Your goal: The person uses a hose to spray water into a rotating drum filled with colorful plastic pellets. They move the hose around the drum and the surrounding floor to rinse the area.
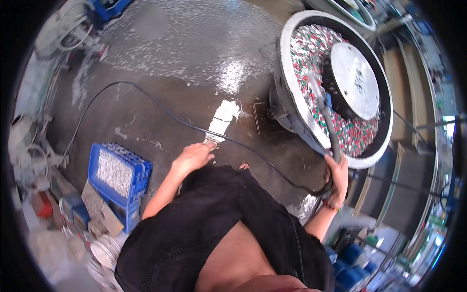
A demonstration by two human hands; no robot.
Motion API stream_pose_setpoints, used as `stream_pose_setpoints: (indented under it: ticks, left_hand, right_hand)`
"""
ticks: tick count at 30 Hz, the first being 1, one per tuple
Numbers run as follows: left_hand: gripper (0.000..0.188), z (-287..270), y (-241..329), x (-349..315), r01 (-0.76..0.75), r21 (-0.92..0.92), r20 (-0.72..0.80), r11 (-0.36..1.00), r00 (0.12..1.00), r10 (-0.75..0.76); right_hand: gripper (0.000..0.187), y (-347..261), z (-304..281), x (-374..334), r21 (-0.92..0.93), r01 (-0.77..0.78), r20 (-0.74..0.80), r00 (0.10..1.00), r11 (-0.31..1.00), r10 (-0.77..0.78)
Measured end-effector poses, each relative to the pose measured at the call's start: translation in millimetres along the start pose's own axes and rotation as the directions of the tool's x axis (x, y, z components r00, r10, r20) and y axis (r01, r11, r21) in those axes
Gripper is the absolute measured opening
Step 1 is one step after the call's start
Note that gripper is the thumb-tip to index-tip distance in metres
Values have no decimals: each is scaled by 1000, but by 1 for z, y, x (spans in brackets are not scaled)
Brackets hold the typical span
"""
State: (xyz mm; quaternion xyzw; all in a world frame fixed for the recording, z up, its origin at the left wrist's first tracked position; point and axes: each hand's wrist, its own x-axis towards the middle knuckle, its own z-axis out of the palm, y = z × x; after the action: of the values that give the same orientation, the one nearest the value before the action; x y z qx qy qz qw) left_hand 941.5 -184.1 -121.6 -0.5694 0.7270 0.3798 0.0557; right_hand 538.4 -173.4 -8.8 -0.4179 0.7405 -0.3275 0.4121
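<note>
My right hand (pixel 338 175) grips a dark hose (pixel 332 134) that reaches up over the rim of a big round tub (pixel 287 82). The hose ends in a nozzle (pixel 315 87) lying over red, green and white small pieces (pixel 311 48) that fill the tub's ring. A grey round cap (pixel 355 80) sits in the tub's middle. My left hand (pixel 192 158) hangs free in front of me with loose fingers, holding nothing, above the wet concrete floor (pixel 194 58).
The hose (pixel 160 109) trails across the floor in a long loop to the left. A blue crate (pixel 119 177) of shiny metal parts stands at my left, with boxes and white plates beside it. Blue drums (pixel 355 270) sit lower right.
</note>
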Motion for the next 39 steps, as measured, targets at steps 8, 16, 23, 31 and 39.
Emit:
stream_pose_setpoints:
  ticks: [8,16,23,31,39]
  left_hand:
    - [36,-80,-151,-1,81,-61,-199,995,976,-91]
    - [38,-123,-233,8,177,-102,-161,979,968,-192]
    - [33,-158,-219,90,93,-217,-112,972,986,-120]
    - [30,-258,-195,210,38,-123,33,992,999,-34]
    - [34,-345,-185,345,12,69,-94,998,996,-6]
  right_hand:
    - [21,-50,76,24,-76,37,-230,972,996,-54]
    - [18,-60,108,41,-128,-2,-372,927,992,-46]
    - [17,-88,135,84,12,-28,-426,904,1000,30]
    - [24,-128,162,188,374,-52,-315,932,926,180]
    - [25,-166,165,256,640,-110,-214,925,761,314]
